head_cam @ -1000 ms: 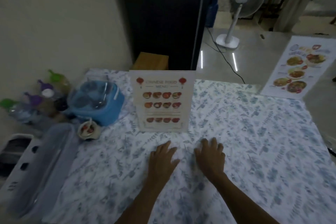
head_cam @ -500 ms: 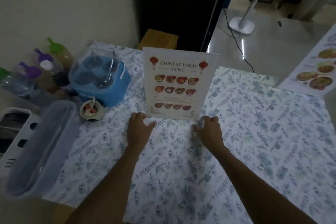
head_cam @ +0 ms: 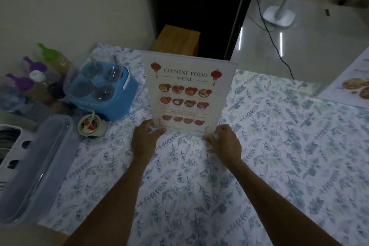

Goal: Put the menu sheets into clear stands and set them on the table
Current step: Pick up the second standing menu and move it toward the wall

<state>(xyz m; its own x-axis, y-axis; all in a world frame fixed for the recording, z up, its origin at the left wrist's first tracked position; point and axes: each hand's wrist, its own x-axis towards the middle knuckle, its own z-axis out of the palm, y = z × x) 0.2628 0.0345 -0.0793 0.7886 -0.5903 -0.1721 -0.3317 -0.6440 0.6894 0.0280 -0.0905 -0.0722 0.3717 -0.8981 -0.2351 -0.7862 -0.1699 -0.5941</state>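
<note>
Both hands grip clear stand (head_cam: 188, 94) base, reads "CHINESE FOOD MENU"

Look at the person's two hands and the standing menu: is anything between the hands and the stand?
Nothing visible. The left hand and the right hand are already at the bottom corners of the menu stand, which stands upright on the tablecloth. The small dish and blue container sit off to its left, apart from it.
</note>
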